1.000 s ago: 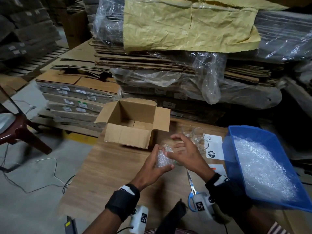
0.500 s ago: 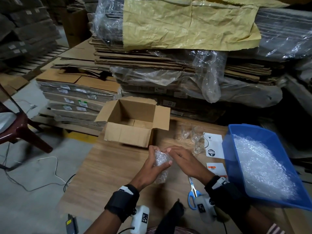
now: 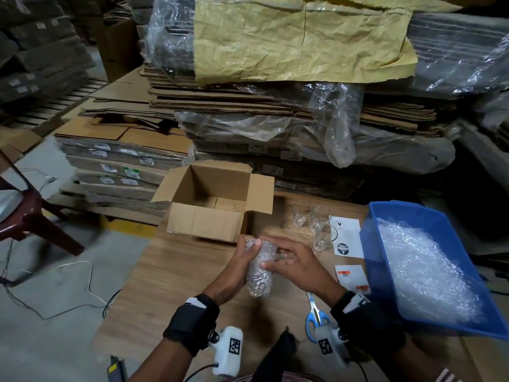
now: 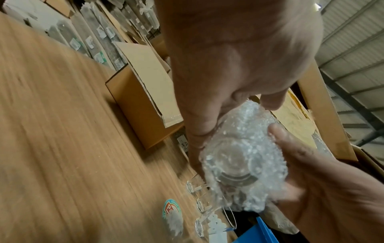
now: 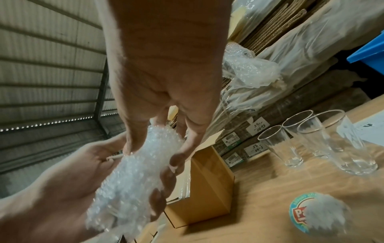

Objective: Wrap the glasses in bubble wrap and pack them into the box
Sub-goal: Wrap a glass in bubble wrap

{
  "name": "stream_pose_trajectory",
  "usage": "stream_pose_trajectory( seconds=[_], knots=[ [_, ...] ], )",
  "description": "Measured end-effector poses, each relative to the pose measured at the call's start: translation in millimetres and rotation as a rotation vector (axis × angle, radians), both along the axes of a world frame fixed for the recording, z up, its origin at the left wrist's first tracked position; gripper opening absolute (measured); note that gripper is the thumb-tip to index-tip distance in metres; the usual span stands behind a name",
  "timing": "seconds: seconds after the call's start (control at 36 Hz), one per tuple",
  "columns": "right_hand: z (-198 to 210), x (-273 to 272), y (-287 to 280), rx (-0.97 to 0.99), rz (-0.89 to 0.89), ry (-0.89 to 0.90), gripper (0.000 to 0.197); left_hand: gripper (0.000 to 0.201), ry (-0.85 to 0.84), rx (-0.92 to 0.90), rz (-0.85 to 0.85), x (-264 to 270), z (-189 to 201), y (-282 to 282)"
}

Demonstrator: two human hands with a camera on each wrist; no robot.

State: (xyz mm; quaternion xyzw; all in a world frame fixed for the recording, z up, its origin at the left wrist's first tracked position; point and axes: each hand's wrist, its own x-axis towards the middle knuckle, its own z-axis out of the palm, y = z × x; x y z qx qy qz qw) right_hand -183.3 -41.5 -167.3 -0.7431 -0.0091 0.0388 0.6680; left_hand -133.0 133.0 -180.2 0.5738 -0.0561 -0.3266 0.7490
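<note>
I count three bare clear drinking glasses (image 3: 316,224) standing upright in a cluster near the far edge of the wooden tabletop (image 3: 176,271), between the open brown cardboard box (image 3: 212,205) and the blue plastic bin (image 3: 385,216); a fourth glass, rolled in clear bubble wrap (image 3: 259,271), is in my two hands above the middle of the tabletop. My left hand (image 3: 237,268) wraps its grip round the left side of the bundle, thumb over the top end, and my right hand (image 3: 297,264) curls its grip round the right side. The left wrist view looks up the bundle's end and shows the round glass base (image 4: 234,162) through the wrap, which the head view does not; the right wrist view shows the three glasses' rims (image 5: 299,125). The box holds nothing I can see; the bin holds a heap of bubble wrap (image 3: 424,268). One pair of blue-handled scissors (image 3: 315,312) lies near the front edge.
</note>
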Motion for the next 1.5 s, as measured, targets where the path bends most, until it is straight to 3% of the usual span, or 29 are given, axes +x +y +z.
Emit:
stream_pose_trajectory(
  seconds=[0.08, 0.17, 0.25, 0.39, 0.5, 0.58, 0.75, 0.89, 0.97, 1.06, 1.19, 1.36, 1.5],
  knots=[
    [-2, 0, 4, -0.056, -0.013, -0.053, 0.051, 0.038, 0.041, -0.056, 0.023, -4, 6, -3],
    [-9, -1, 7, -0.354, -0.021, -0.173, 0.049, 0.046, 0.058, -0.048, 0.086, -7, 8, -9],
    [-15, -3, 15, -0.561, -0.03, -0.201, 0.062, 0.058, 0.072, -0.013, 0.108, -9, 7, -15],
    [-8, -1, 19, -0.561, -0.015, -0.156, 0.067, 0.068, 0.05, 0.021, 0.225, -9, -1, -20],
    [4, -1, 15, -0.493, 0.056, -0.154, 0.073, 0.05, -0.02, 0.058, 0.257, -5, 5, -19],
    [5, -1, 8, -0.472, 0.081, -0.176, 0.087, 0.062, -0.007, 0.029, 0.236, -2, 6, -17],
    [3, -1, 9, -0.422, 0.029, -0.211, 0.091, 0.077, 0.061, 0.016, 0.221, -1, 6, -19],
    [12, -6, 15, -0.599, -0.012, -0.261, 0.093, 0.08, 0.063, -0.002, 0.183, 2, 4, -15],
    [18, -14, 19, -0.695, -0.081, -0.455, 0.084, 0.077, 0.058, 0.0, 0.12, 6, 3, -12],
    [16, -18, 22, -0.84, 0.063, -0.49, 0.088, 0.084, 0.1, 0.033, 0.097, 9, 3, -10],
    [7, -19, 14, -1.103, 0.199, -0.44, 0.093, 0.073, 0.178, 0.045, 0.097, 8, 4, -12],
    [10, -17, 10, -1.163, 0.227, -0.394, 0.093, 0.071, 0.186, 0.065, 0.128, 5, -1, -13],
    [14, -30, 16, -1.144, 0.275, -0.473, 0.102, 0.088, 0.212, 0.116, 0.171, 10, 13, -14]
  ],
)
